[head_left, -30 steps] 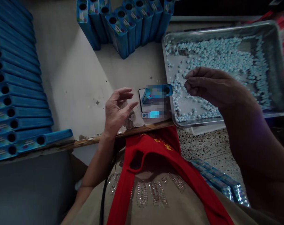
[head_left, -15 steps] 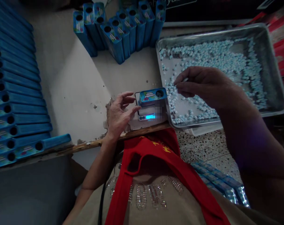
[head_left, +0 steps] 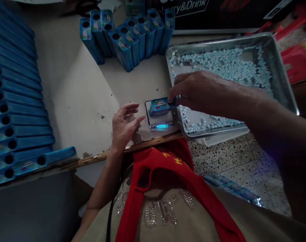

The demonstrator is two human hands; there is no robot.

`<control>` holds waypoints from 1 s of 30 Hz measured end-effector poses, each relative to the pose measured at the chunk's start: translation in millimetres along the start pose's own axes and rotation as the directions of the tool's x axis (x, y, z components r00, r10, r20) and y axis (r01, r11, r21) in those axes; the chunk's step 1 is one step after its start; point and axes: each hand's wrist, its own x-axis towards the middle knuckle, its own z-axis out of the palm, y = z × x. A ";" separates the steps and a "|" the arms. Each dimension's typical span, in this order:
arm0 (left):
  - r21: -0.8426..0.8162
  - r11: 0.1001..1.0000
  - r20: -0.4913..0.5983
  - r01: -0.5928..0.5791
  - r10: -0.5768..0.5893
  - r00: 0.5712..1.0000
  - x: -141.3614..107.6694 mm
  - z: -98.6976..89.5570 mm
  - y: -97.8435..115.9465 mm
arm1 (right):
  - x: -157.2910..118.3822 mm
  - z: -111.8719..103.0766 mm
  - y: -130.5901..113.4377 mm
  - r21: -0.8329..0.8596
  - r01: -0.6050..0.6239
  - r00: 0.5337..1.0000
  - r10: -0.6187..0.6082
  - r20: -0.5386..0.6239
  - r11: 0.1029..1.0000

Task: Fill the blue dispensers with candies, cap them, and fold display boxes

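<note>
A small blue box labelled "CARAMELO MACIZO" stands on a kitchen scale with a lit blue display at the table's front edge. Over the round hole in the box's top, my right hand has its fingertips pinched together. Whatever those fingers hold is hidden. My left hand rests at the left of the scale, fingers apart and empty, not touching the box. To the right, a metal tray holds many small pale blue and white candies; my right forearm crosses above it.
Upright blue boxes with round holes stand in a group at the back. A long row of similar boxes fills the table's left side. Behind the tray is a black printed carton. Shiny blue packages lie below, at right.
My right hand has moved left from above the candies in the tray to the hole of the box on the scale. My left hand has drawn slightly left, away from the scale.
</note>
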 end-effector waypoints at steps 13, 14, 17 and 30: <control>0.098 0.995 -0.094 -0.023 0.033 0.995 11.1 -22.4 2.1 | -11.0 -1.3 7.7 0.280 -0.176 0.924 0.256 -0.285 0.944; 0.144 0.989 -0.138 -0.032 0.052 0.989 15.7 -30.7 2.4 | -16.3 3.0 20.3 0.277 -0.216 0.898 0.302 -0.319 0.936; 0.310 0.950 -0.262 -0.026 0.112 0.959 41.0 -58.7 -5.4 | -37.0 34.4 66.8 0.313 -0.313 0.847 0.413 -0.336 0.897; 0.554 0.830 -0.142 -0.064 0.170 0.975 175.0 -75.9 -43.9 | -31.8 127.8 108.4 0.327 0.019 0.974 0.056 -0.218 0.945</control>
